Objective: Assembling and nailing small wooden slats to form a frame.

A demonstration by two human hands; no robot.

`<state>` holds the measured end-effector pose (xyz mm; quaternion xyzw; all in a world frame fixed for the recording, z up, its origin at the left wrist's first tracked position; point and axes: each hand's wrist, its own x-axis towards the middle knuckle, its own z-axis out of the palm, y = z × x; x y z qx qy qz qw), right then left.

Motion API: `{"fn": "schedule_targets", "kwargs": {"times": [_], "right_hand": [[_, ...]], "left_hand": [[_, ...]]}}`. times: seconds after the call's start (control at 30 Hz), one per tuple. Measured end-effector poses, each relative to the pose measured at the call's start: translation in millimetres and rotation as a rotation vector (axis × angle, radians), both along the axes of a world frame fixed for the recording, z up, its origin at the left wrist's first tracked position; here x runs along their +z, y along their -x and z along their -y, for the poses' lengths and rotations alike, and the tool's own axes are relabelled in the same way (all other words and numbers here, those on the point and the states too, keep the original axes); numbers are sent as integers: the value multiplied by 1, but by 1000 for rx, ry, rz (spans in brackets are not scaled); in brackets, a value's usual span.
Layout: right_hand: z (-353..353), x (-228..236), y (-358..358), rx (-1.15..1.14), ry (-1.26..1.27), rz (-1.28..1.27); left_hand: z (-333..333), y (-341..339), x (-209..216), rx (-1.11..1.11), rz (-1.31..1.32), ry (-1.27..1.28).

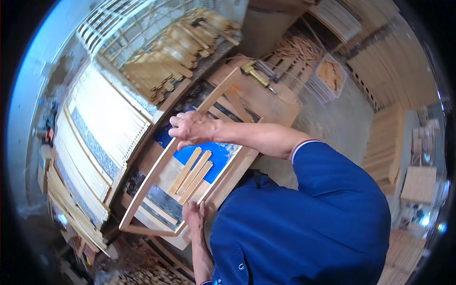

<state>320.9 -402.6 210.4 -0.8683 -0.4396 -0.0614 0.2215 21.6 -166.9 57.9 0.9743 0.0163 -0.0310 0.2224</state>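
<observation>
1. The wooden frame [151, 177] is set over the workbench [273, 107], its long axis running near left to far right.
2. Its left rail is gripped by the right hand [192, 128], fingers curled closed.
3. Its right rail is met by the left hand [194, 214]; finger closure cannot be told.
4. Loose strips [190, 173] are seen between, nearer the left hand.

Two hands [194, 128], one wooden frame [151, 178] — apparently three short slats [194, 173] — and one yellow tool [256, 76].
</observation>
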Motion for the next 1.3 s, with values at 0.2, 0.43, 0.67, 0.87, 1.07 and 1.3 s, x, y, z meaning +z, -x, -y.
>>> {"fn": "schedule_targets", "kwargs": {"times": [0.2,0.43,0.67,0.87,1.07,1.3], "right_hand": [[106,99,107,-417,-108,221],[130,69,268,-894,-609,-64],[137,16,254,-1108,-1469,-321],[281,-95,314,-1372,-1343,-748],[395,-207,299,-1496,-1294,-1017],[456,-336,209,-1611,-1198,-1075]], "left_hand": [[-10,-53,96,-488,-176,-41],[139,-76,114,-1133,-11,-316],[324,-18,3,-1466,126,-395],[347,8,78,-1794,-343,-121],[263,-53,54,-1121,-613,400],[103,-16,28,-207,-886,517]]}}
